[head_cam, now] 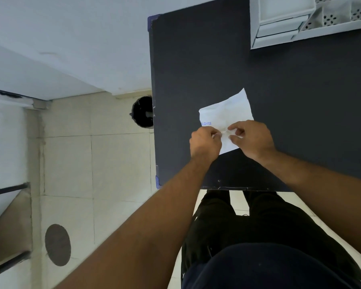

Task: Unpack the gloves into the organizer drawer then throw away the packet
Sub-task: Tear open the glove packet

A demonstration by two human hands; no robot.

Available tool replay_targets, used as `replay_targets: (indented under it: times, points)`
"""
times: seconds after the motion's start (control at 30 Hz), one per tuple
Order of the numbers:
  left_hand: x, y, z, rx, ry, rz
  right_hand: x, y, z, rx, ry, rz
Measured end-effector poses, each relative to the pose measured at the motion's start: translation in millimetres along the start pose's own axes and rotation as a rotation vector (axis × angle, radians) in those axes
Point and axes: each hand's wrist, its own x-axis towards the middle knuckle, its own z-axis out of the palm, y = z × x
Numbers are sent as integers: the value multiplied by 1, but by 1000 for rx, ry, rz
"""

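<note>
A white paper glove packet [227,113] with blue lettering lies on the dark table [300,101], near its front edge. My left hand [204,142] pinches the packet's near edge from the left. My right hand [252,138] pinches the same edge just to the right, thumbs and fingertips almost touching. The gloves inside are hidden. A white organizer drawer [283,24] with divided compartments stands at the table's far right, well away from the hands.
A black bin [143,112] stands on the tiled floor against the table's left side. A dark round floor cover [57,245] lies lower left. My legs in dark trousers are below the table's front edge.
</note>
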Motion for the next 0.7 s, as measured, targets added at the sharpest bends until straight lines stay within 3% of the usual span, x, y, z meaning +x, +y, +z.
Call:
replay_targets:
  times: [0.17,0.43,0.7]
  points:
    - [3,-5,-4,-40,79,-124,-2,-2,1,-12,-17,1]
    - [-1,-3,-2,-97,82,-66,1,-10,5,-27,19,54]
    - [-8,-3,1,-652,119,-337,-17,-10,11,-354,17,-119]
